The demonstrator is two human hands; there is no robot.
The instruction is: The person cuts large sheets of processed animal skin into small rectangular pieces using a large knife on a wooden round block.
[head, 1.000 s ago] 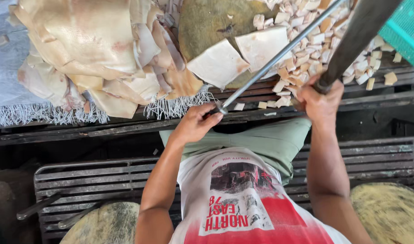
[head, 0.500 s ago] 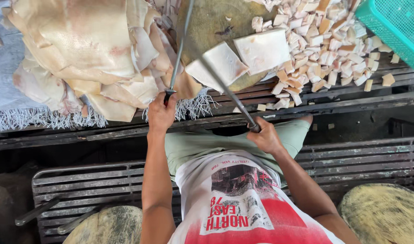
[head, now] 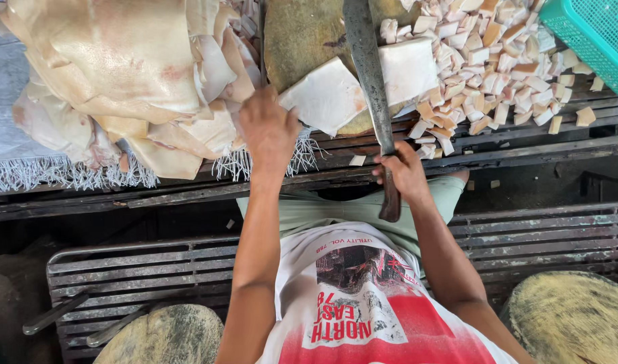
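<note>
The table (head: 511, 158), a frame of dark slats, runs across in front of both hands. Beyond the left hand (head: 268, 131) lies one large heap of pale skin sheets (head: 120, 74). Between the two hands, slightly farther out, sits one round chopping block (head: 309, 34). Two white slabs (head: 326, 98) rest on the block: one directly beside the left hand, which touches its near edge with fingers curled loosely, grasping nothing; the other lies past the blade, outward of the right hand.

The right hand (head: 405, 172) is clenched around the dark handle of one cleaver (head: 369, 74). The cleaver's long axis runs away from the person, handle end toward the body, blade pointing outward over the block between the two slabs.

Beyond and to the right of the right hand spreads a pile of small cut cubes (head: 498, 61), too many to count. One teal basket (head: 595, 37) stands at the far right corner.
</note>
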